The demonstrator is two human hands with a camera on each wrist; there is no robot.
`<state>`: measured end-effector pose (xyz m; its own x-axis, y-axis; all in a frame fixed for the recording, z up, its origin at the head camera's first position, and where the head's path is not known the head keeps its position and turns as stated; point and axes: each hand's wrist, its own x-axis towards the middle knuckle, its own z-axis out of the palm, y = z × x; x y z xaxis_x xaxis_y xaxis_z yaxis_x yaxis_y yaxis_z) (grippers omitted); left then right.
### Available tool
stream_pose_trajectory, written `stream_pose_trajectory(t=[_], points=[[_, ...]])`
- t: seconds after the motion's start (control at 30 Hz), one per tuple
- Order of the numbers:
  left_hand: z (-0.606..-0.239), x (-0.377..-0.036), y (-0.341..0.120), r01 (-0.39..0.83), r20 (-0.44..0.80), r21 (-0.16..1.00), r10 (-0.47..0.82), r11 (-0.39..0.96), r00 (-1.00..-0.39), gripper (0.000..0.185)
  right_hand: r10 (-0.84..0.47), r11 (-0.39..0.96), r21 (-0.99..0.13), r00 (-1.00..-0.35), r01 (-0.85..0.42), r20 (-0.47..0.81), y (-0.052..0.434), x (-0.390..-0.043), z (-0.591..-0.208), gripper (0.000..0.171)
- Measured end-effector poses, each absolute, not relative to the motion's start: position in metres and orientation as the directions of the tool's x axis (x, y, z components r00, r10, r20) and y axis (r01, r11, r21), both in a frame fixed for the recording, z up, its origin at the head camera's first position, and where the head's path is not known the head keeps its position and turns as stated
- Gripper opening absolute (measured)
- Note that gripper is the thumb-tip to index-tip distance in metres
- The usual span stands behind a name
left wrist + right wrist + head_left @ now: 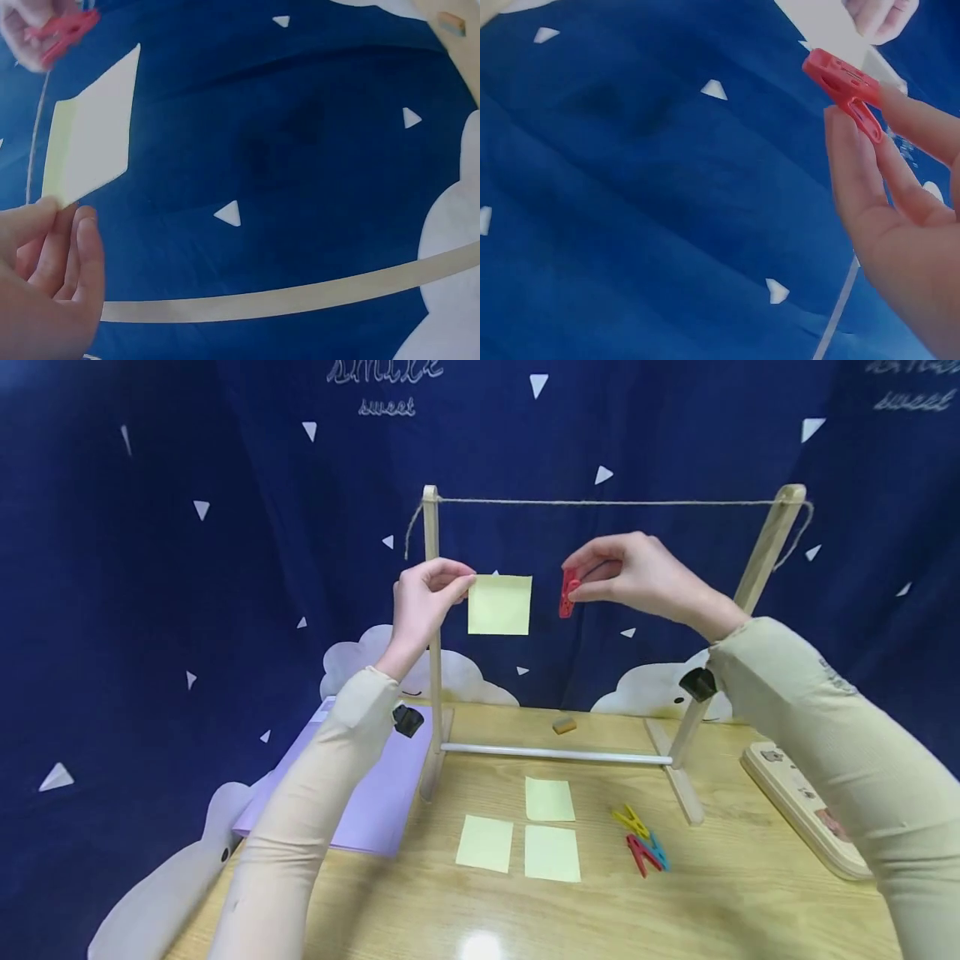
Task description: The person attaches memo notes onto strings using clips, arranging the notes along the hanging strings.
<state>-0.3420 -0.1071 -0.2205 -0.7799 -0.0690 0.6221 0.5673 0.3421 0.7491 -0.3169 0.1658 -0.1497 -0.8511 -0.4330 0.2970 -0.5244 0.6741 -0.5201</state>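
My left hand (429, 593) pinches the upper left corner of a pale yellow sticky note (499, 604) and holds it up in the air below the twine line (607, 502) of a small wooden rack (431, 610). In the left wrist view the note (94, 127) sticks out from my fingertips (56, 214). To the right of the note, my right hand (637, 575) pinches a red clothespin (568, 592) between thumb and fingers. The right wrist view shows the clothespin (844, 86) gripped at its tail end. Note and clothespin are apart.
On the wooden table (735, 902) lie three more yellow notes (550, 799) and a small pile of coloured clothespins (641, 843). A purple sheet (375, 802) lies at the left, a wooden board (802, 802) at the right. A dark blue patterned cloth (187, 568) hangs behind.
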Motion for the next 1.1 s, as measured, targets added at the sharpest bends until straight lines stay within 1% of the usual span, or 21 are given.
stream_pose_trajectory(t=[0.2,0.3,0.4,0.53,0.63,0.8,1.1], points=[[-0.205,-0.345,-0.104,0.578,0.640,0.750,-0.135,0.321,-0.756,0.013,-0.377,0.640,-0.549,-0.843,-0.537,0.385,0.146,-0.318,-0.115,0.040],[-0.200,-0.347,-0.102,0.576,0.640,0.755,-0.164,0.313,-0.750,0.014,-0.357,0.616,-0.565,-0.834,-0.549,0.421,0.137,-0.324,-0.102,0.041],[-0.197,-0.350,-0.101,0.575,0.638,0.761,-0.190,0.298,-0.746,0.015,-0.345,0.572,-0.604,-0.831,-0.554,0.436,0.129,-0.332,-0.093,0.043],[-0.195,-0.354,-0.099,0.580,0.641,0.762,-0.208,0.289,-0.739,0.015,-0.333,0.497,-0.666,-0.831,-0.556,0.445,0.122,-0.342,-0.086,0.045],[-0.195,-0.356,-0.098,0.575,0.643,0.757,-0.200,0.311,-0.739,0.015,-0.323,0.456,-0.697,-0.833,-0.553,0.450,0.118,-0.350,-0.084,0.044],[-0.196,-0.358,-0.097,0.574,0.649,0.748,-0.185,0.333,-0.738,0.015,-0.312,0.449,-0.697,-0.829,-0.559,0.464,0.112,-0.360,-0.082,0.043],[-0.191,-0.360,-0.096,0.607,0.683,0.718,-0.178,0.341,-0.708,0.015,-0.302,0.438,-0.692,-0.819,-0.573,0.487,0.099,-0.370,-0.073,0.041]])
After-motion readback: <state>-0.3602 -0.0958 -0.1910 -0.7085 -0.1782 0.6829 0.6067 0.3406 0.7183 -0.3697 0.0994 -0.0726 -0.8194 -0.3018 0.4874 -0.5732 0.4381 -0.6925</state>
